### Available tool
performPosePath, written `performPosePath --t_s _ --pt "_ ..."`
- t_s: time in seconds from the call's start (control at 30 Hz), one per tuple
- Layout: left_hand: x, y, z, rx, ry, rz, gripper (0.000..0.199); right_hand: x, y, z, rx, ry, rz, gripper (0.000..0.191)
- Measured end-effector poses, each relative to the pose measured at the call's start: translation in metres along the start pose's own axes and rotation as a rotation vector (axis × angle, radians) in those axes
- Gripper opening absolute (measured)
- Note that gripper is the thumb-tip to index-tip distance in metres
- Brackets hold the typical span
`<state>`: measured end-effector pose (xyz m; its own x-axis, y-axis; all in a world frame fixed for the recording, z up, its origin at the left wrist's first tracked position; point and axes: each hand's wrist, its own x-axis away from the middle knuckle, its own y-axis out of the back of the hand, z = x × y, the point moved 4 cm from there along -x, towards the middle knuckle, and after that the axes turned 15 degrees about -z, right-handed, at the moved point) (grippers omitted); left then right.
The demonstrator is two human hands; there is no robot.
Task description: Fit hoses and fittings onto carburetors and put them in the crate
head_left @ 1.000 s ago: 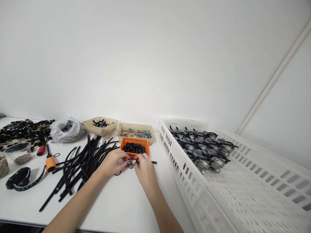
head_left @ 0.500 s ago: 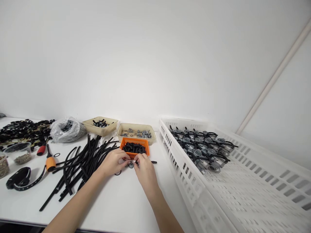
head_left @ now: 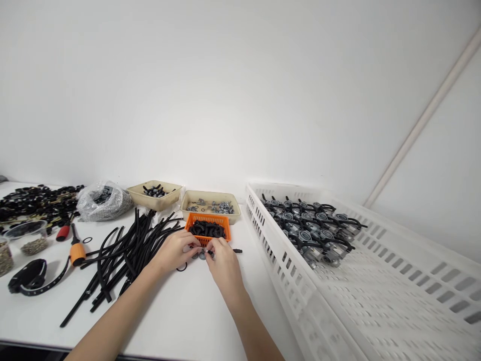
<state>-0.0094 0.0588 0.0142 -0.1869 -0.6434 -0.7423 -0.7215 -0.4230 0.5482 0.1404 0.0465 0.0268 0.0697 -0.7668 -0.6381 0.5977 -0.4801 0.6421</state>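
Just in front of the orange basket (head_left: 209, 217), my two hands meet over a small grey metal part (head_left: 202, 255). The fingers of my left hand (head_left: 176, 252) pinch at its left side. My right hand (head_left: 224, 261) is closed at its right side, with a dark bit showing by the fingertips. Fingers hide much of the part. A black O-ring (head_left: 182, 267) lies on the table below my left fingers. Past my right hand pokes the end of a black piece (head_left: 237, 251). Small black pieces (head_left: 207, 229) fill the orange basket.
Right of my hands stands a large white crate (head_left: 293, 281) with rows of grey-and-black assemblies (head_left: 304, 225). Black tubes (head_left: 128, 255) lie on the left, near an orange-handled screwdriver (head_left: 77, 253). Behind are two beige trays (head_left: 156, 202) of parts and a plastic bag (head_left: 103, 203).
Both hands stay in nearly the same place over the grey part, with only slight finger movement. The whole view shifts a touch.
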Motion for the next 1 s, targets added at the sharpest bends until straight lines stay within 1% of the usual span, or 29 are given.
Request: performPosePath --t_s 0.5,0.77,1.0 --pt "0.0008 -0.0006 0.0026 -0.010 0.023 -0.002 0.013 0.0011 -0.0016 -0.0013 0.005 0.017 0.009 0.025" --pt "0.0017 -0.0010 0.0031 -0.015 0.019 -0.004 0.016 0.0011 0.0007 0.0004 0.025 0.026 -0.011 0.025" --pt "0.0010 -0.0004 0.0009 -0.013 0.016 -0.001 0.015 0.0015 0.0018 0.0012 0.041 0.046 -0.021 0.024"
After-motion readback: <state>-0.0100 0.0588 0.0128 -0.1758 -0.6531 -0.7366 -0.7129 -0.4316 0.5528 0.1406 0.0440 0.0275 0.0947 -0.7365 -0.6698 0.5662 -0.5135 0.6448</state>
